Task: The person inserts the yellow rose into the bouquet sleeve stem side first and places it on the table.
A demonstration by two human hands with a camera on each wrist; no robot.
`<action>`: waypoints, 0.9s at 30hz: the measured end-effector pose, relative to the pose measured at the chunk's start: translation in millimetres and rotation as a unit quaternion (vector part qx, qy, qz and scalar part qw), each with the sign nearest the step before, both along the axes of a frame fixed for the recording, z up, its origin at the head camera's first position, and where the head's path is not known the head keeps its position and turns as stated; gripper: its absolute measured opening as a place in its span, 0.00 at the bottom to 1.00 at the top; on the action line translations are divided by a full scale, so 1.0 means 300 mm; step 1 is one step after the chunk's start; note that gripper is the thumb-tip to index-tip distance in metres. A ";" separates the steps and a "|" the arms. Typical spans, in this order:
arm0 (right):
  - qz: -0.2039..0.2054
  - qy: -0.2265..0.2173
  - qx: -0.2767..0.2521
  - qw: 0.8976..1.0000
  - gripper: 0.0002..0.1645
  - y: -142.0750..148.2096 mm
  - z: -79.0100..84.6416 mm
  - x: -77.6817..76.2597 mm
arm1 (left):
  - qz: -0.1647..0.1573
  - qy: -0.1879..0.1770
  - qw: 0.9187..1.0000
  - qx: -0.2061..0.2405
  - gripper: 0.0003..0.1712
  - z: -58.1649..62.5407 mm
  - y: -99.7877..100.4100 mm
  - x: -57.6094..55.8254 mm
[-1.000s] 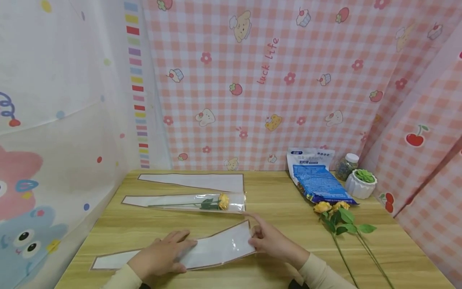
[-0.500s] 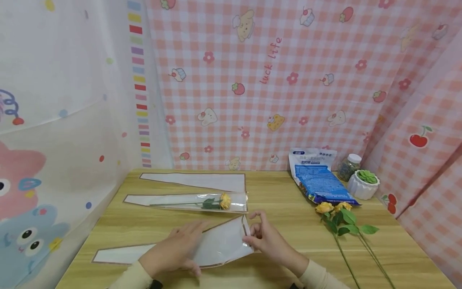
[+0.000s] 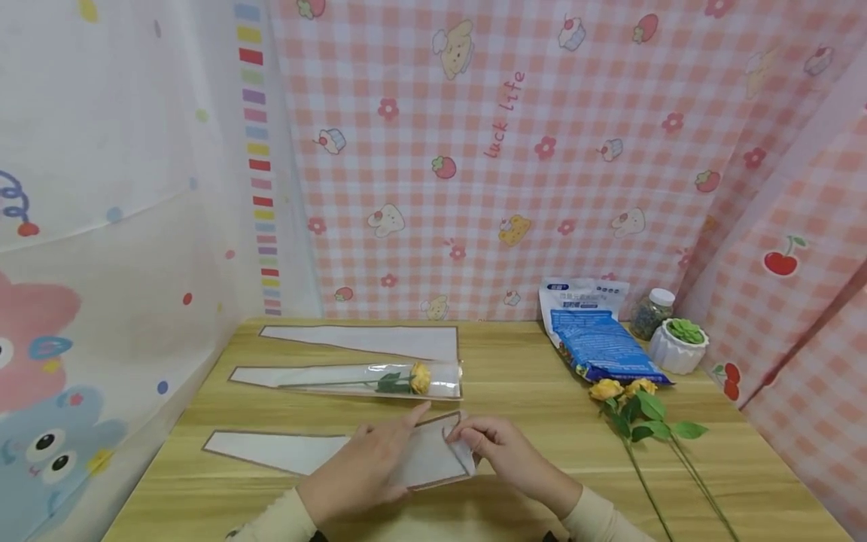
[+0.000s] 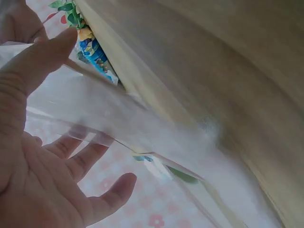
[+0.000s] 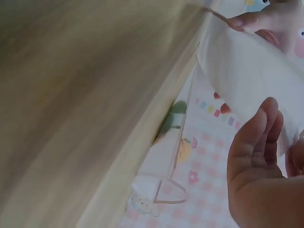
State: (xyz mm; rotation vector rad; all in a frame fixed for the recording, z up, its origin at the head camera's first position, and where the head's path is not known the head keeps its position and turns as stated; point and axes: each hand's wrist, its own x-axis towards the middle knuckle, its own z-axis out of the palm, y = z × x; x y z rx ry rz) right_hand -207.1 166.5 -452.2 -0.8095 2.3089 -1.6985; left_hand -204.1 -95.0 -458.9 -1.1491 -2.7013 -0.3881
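Near wrapper's tip [image 3: 226, 442] rightward — table [image 3: 535, 376], gingham [image 3: 474, 188]

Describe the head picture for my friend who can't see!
A person's left hand and right hand hold a pale sleeve at a wooden table. Beyond lie two more sleeves, one containing a yellow rose. At right: two roses, a bag, a jar, a potted plant.

The left sleeve [image 3: 276, 519] is pale cream, long and unpatterned; the right sleeve [image 3: 603, 519] matches it, with soft creases in the fabric. A small black piece [image 3: 318, 537] shows beside each cuff, too cropped to identify.
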 end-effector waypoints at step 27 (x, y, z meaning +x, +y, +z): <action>0.065 -0.054 0.021 0.996 0.37 0.031 -0.007 -0.040 | -0.027 -0.022 0.999 0.025 0.79 0.017 0.013 0.021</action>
